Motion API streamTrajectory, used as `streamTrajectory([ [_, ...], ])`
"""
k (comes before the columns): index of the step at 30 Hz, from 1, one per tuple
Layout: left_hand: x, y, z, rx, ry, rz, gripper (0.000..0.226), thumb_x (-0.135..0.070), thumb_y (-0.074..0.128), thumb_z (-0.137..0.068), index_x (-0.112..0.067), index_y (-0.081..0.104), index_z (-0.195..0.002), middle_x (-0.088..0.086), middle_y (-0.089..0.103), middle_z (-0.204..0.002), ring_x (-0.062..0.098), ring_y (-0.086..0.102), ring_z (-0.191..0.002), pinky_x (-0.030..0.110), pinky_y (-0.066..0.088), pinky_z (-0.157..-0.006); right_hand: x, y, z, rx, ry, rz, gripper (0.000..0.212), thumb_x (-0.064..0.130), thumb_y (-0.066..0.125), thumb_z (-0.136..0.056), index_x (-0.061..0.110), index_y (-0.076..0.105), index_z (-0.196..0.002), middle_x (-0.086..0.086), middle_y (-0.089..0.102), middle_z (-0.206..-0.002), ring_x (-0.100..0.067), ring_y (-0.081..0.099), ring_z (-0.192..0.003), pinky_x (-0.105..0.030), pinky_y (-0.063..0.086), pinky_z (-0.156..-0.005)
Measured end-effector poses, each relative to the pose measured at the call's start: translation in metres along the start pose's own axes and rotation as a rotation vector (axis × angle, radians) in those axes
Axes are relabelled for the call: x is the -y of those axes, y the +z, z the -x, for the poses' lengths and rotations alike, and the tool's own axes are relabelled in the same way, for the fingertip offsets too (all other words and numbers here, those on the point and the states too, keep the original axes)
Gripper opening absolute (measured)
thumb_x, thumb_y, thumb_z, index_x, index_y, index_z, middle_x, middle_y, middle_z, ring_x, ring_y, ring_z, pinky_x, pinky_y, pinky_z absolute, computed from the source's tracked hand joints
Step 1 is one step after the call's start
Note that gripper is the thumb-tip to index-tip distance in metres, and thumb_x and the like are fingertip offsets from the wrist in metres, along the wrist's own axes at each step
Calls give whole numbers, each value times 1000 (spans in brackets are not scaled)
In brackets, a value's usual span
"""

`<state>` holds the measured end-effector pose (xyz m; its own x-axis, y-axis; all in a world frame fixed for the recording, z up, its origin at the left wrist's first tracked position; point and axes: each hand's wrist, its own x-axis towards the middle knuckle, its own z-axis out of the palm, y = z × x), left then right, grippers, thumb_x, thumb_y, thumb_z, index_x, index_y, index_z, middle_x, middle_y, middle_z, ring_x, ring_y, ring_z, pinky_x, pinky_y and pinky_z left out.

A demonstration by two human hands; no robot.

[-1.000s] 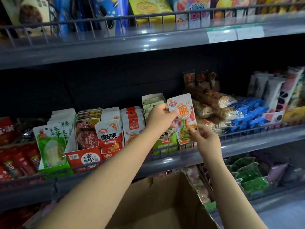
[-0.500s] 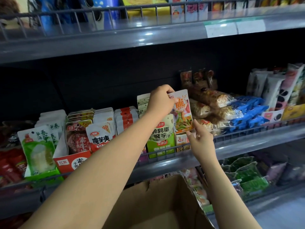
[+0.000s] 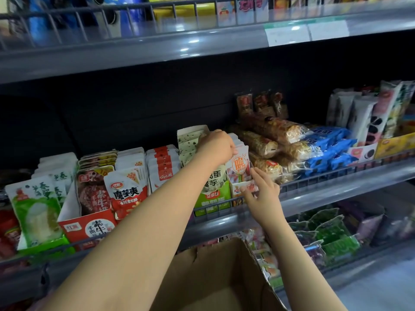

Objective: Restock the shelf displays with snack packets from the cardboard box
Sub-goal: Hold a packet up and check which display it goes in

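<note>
Left hand (image 3: 216, 143) fingers pinch orange snack packet (image 3: 239, 164) in display tray (image 3: 244, 189); right hand (image 3: 261, 194) fingers touch it.

Open dark space fills the middle shelf (image 3: 336, 189) from ten to two o'clock above the upright packet rows (image 3: 132, 173). At three o'clock stacked bread rolls (image 3: 269, 140) crowd in; the wire rail (image 3: 325, 178) bars the front edge.
</note>
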<state>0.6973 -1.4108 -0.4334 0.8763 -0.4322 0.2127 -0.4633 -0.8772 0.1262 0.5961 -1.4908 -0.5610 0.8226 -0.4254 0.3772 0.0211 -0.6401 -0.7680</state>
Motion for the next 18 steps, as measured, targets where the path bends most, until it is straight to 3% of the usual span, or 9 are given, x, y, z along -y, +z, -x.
streamTrajectory([
  [5, -1, -3, 5, -28, 57, -54, 37, -46, 57, -90, -27, 65, -120, 0, 53, -124, 24, 48, -117, 36, 41, -97, -1, 2, 1, -7, -14, 12, 56, 24, 55, -94, 17, 35, -145, 0, 29, -153, -26, 21, -139, -29, 14, -109],
  [11, 10, -11, 41, -274, 222, 225, 37, -40, 55, -92, -23, 60, -124, 0, 52, -119, 21, 46, -114, 32, 33, -99, 3, 1, 8, -37, -49, -9, 53, 26, 57, -93, 18, 40, -143, 2, 34, -151, -25, 26, -139, -32, 14, -111],
  [14, 19, -11, 67, -401, 309, 258, 33, -35, 55, -93, -22, 62, -122, -2, 55, -114, 17, 46, -112, 29, 26, -99, 13, -4, 19, -70, -101, -63, 46, 22, 58, -92, 19, 47, -137, 3, 42, -145, -22, 31, -134, -30, 22, -106],
  [18, 39, -1, 106, -470, 307, 292, 27, -32, 57, -92, -23, 66, -116, -5, 56, -110, 13, 47, -112, 25, 18, -97, 31, -9, 43, 36, -92, -292, 38, 22, 58, -92, 25, 53, -129, 9, 55, -126, -11, 50, -117, -28, 45, -94],
])
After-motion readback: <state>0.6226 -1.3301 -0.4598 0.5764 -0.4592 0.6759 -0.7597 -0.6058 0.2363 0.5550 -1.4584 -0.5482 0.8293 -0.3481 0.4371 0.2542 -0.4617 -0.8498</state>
